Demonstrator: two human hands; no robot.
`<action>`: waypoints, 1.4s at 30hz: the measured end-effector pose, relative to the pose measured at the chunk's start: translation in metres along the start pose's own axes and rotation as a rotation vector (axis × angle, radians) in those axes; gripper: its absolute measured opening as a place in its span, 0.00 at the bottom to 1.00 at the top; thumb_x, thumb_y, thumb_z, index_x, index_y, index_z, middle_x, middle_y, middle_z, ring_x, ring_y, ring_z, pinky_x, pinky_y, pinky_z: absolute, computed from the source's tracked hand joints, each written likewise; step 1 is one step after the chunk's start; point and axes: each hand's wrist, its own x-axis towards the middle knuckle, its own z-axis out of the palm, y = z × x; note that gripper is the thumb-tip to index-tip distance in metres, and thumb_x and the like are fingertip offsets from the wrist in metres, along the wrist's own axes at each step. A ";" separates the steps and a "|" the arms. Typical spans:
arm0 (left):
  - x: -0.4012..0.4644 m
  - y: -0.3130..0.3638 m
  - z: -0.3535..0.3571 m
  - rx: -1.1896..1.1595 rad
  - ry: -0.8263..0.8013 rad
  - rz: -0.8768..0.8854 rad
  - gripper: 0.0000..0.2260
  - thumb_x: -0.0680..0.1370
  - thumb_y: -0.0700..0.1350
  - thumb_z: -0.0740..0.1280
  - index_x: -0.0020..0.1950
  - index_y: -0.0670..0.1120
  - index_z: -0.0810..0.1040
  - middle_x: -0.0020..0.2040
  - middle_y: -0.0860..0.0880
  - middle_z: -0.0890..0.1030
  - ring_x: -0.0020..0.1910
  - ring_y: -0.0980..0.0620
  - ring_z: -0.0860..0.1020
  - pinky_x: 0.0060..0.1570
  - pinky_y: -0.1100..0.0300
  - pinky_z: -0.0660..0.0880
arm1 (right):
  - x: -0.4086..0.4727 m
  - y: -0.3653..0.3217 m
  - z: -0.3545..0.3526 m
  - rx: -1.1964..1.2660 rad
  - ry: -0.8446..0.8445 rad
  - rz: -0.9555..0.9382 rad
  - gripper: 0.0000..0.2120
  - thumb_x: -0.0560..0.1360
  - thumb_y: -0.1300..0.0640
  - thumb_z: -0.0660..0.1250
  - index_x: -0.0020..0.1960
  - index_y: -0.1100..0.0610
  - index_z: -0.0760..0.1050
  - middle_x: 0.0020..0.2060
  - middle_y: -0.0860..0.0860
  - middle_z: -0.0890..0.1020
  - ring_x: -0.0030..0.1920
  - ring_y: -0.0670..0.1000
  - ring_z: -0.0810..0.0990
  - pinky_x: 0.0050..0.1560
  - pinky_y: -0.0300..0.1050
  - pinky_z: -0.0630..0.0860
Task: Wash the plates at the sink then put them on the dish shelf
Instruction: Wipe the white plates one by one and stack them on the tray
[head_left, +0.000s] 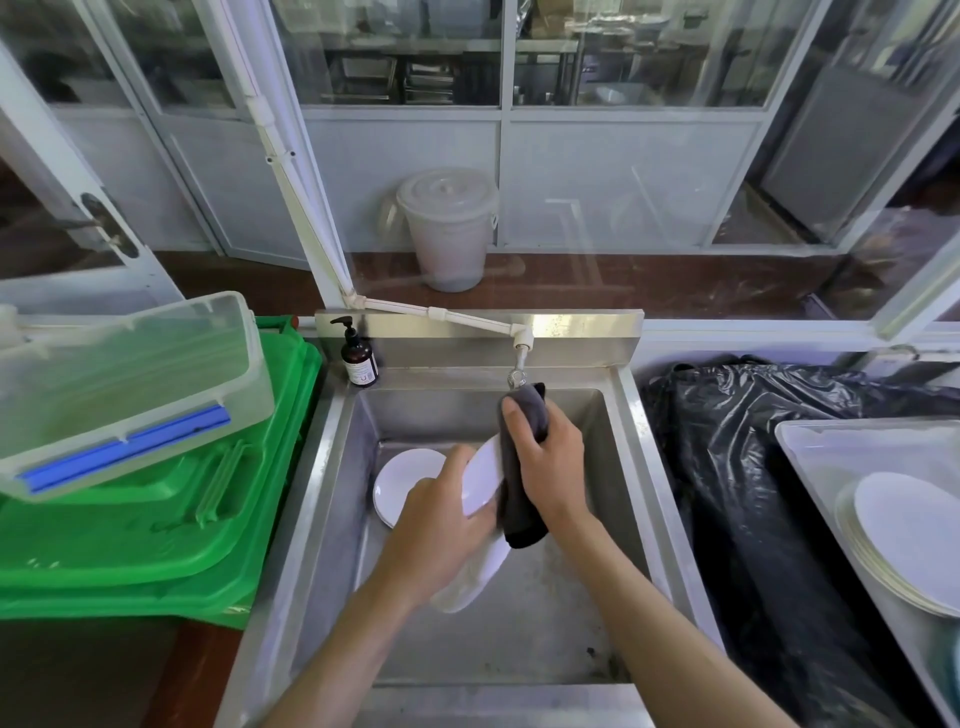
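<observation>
Over the steel sink (631, 499), my left hand (439, 525) grips a white plate (480, 480) by its edge and holds it tilted, almost on edge. My right hand (550, 462) presses a dark grey cloth (522, 499) against the plate's right face, just under the tap (518, 371). Another white plate (402, 480) lies in the basin's back left corner. A stack of white plates (904, 540) rests in a white tray (810, 457) at the right edge.
A brown soap pump bottle (358, 358) stands on the sink's back left ledge. Green plastic lids (156, 525) with a clear lidded box (124, 384) on top sit to the left. A black bin bag (753, 493) fills the gap right of the sink.
</observation>
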 end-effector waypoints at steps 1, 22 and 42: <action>-0.001 0.001 0.001 0.008 0.007 -0.010 0.18 0.78 0.60 0.70 0.62 0.55 0.71 0.42 0.44 0.82 0.40 0.46 0.79 0.44 0.44 0.76 | -0.002 0.001 -0.001 -0.012 0.016 -0.001 0.24 0.79 0.41 0.67 0.38 0.58 0.65 0.30 0.50 0.70 0.32 0.45 0.69 0.36 0.48 0.68; 0.008 0.022 -0.004 -0.033 -0.177 0.033 0.21 0.73 0.49 0.74 0.60 0.62 0.69 0.48 0.50 0.84 0.47 0.50 0.80 0.51 0.46 0.78 | -0.013 -0.005 -0.019 0.064 -0.191 -0.166 0.15 0.79 0.44 0.68 0.48 0.57 0.77 0.38 0.49 0.82 0.40 0.50 0.80 0.45 0.50 0.77; -0.005 0.017 -0.009 -0.185 -0.012 0.086 0.13 0.75 0.44 0.76 0.49 0.50 0.72 0.42 0.51 0.78 0.40 0.50 0.75 0.38 0.60 0.69 | -0.012 0.002 -0.031 0.235 0.033 0.122 0.06 0.83 0.50 0.66 0.53 0.51 0.80 0.45 0.46 0.85 0.48 0.47 0.83 0.53 0.44 0.76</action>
